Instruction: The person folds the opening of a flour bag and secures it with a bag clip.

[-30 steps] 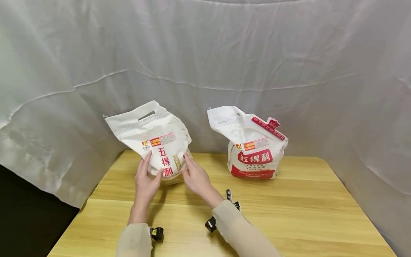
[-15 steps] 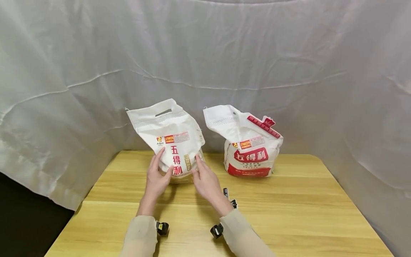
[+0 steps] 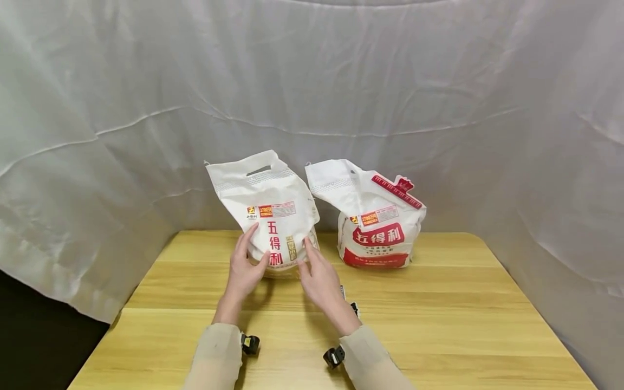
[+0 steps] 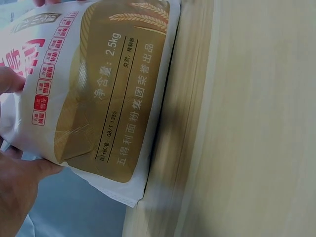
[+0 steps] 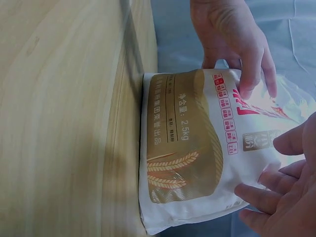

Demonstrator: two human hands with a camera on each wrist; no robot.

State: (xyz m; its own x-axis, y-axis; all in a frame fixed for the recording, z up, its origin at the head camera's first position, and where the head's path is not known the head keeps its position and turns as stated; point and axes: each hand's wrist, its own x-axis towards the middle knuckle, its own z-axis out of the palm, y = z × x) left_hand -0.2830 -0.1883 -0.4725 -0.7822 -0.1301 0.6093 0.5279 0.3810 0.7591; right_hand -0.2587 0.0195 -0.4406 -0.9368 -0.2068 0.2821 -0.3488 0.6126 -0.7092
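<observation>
A white flour bag (image 3: 270,216) with red lettering stands on the table, its handle flap leaning left. My left hand (image 3: 246,269) grips its left side, thumb on the printed front. On the opposite side my right hand (image 3: 322,276) holds the bag with thumb in front and fingers along the side. The gold lower label (image 4: 116,98) faces the left wrist camera, and the bottom edge meets the tabletop. In the right wrist view, the right fingers (image 5: 259,197) are spread and slightly bent against the bag. The back of the bag is hidden.
To the right stands a second flour bag (image 3: 377,238), its folded top held by a red clip (image 3: 397,190). A black clip (image 3: 354,309) lies on the wooden table (image 3: 439,325), partly hidden by my right wrist. Grey cloth (image 3: 312,81) hangs behind.
Both hands and the held flour bag have moved right, closer to the second flour bag. The head view has also shifted slightly. The hold looks the same.
</observation>
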